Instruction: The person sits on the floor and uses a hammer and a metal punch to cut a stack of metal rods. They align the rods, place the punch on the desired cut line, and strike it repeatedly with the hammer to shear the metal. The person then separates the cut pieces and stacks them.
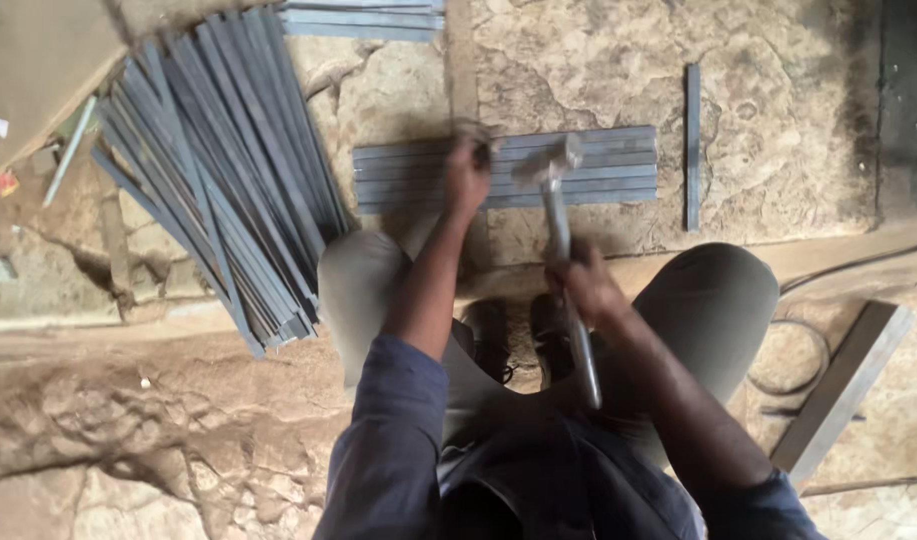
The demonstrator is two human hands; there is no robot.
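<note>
I crouch over a row of grey metal strips (598, 172) laid side by side on the rough ground. My left hand (467, 172) rests on the strips and is closed around a small tool that is too blurred to name. My right hand (584, 280) grips the metal handle of a hammer (556, 205). The hammer's head (550, 160) hangs blurred just above the strips, right beside my left hand.
A large fan of long grey metal strips (218, 170) lies at the left. More strips (363, 20) lie at the top, and a single one (692, 145) stands crosswise at the right. A flat metal bar (843, 385) and a wire loop (790, 355) lie by my right knee.
</note>
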